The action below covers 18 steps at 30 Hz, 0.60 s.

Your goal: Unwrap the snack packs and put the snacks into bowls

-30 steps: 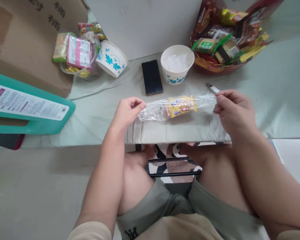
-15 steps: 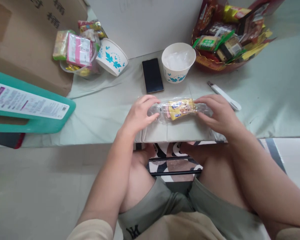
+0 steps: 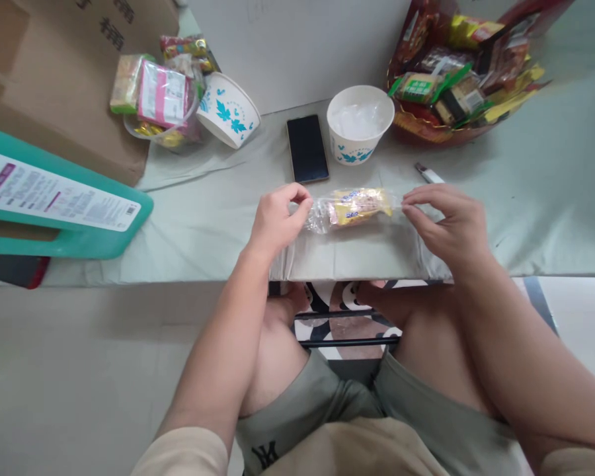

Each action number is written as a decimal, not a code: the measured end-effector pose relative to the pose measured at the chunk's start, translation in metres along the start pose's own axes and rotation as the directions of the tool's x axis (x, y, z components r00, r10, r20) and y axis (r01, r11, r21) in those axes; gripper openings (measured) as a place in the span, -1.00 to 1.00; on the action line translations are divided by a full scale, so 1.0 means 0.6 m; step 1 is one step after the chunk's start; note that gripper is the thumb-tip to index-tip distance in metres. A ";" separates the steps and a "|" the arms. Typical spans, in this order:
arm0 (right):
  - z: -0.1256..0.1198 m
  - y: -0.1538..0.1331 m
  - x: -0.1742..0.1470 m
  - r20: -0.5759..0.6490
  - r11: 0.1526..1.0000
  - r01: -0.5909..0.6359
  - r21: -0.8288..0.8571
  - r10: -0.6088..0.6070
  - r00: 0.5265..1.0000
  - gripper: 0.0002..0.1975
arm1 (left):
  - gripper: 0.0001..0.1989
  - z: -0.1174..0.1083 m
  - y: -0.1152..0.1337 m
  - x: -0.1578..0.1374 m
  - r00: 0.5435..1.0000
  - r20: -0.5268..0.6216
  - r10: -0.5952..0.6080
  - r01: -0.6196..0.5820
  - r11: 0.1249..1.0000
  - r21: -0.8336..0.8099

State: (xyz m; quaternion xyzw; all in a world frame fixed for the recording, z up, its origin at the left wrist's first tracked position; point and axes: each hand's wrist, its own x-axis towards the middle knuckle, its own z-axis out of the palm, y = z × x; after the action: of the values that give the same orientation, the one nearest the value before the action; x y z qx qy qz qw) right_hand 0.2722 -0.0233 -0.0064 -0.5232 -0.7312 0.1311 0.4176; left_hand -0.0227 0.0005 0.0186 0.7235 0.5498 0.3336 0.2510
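A yellow-wrapped snack [image 3: 361, 206] lies inside a clear plastic bag [image 3: 320, 217] above the cloth near the table's front edge. My left hand [image 3: 283, 217] pinches the bag's left end between thumb and fingers. At the opposite end, my right hand [image 3: 446, 221] has its thumb and forefinger closed on the plastic, so the bag is stretched between both hands. Behind the bag are a dark phone [image 3: 308, 149] and a white paper cup [image 3: 359, 125] with clear plastic inside. A white-handled tool [image 3: 429, 173] is partly covered by my right hand.
A red basket [image 3: 441, 132] of packaged snacks stands at the back right. Toward the left are a tipped paper cup [image 3: 231, 112], a clear tub [image 3: 166, 132] of snacks, a cardboard box [image 3: 64, 86], a green panel [image 3: 133, 231] and a dark red-edged object [image 3: 17, 270].
My left fingers have closed into a pinch on the bag's end. The right hand has shifted a little to the right, and the bag's ends look more gathered.
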 end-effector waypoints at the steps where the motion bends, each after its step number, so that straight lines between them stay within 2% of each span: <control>1: 0.001 -0.003 -0.001 -0.036 1.000 -0.018 0.010 0.018 0.999 -0.87 | -0.90 -0.001 0.002 -0.001 0.999 -0.029 0.025 -0.025 1.000 -0.002; 5: 0.004 -0.009 -0.005 -0.138 0.996 -0.061 0.068 0.070 0.988 -0.87 | -0.86 -0.006 0.013 -0.010 0.965 -0.182 0.187 -0.180 0.982 0.052; 6: 0.005 -0.008 -0.006 -0.127 0.994 -0.062 0.088 0.073 0.989 -0.85 | -0.86 -0.008 0.015 -0.013 0.953 -0.205 0.224 -0.211 0.974 0.084; 8: 0.005 -0.007 -0.008 -0.065 0.995 -0.035 0.097 0.042 0.997 -0.67 | -0.88 -0.010 0.019 -0.020 0.939 -0.205 0.277 -0.251 0.957 0.142; 11: 0.005 -0.011 -0.008 0.028 0.998 0.068 0.002 -0.068 0.997 -0.44 | -0.91 -0.015 0.025 -0.030 0.955 -0.102 0.277 -0.256 0.950 0.180; 14: 0.014 -0.028 -0.010 0.134 0.984 0.152 -0.092 -0.139 0.981 -0.38 | -0.94 -0.022 0.038 -0.039 0.981 0.055 0.185 -0.193 0.962 0.195; 15: 0.019 -0.037 -0.013 0.178 0.978 0.169 -0.121 -0.146 0.973 -0.37 | -0.90 -0.025 0.043 -0.043 0.983 0.101 0.155 -0.172 0.965 0.198; 18: 0.040 -0.072 -0.026 0.287 0.949 0.220 -0.224 -0.151 0.946 -0.42 | -0.78 -0.036 0.062 -0.057 0.966 0.221 0.134 -0.171 0.972 0.161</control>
State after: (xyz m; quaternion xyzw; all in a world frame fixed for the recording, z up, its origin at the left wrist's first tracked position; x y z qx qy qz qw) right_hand 0.2274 -0.0487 -0.0015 -0.4782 -0.8375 0.0655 0.2559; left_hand -0.0217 -0.0423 0.0530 0.8144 0.4905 0.2237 0.2150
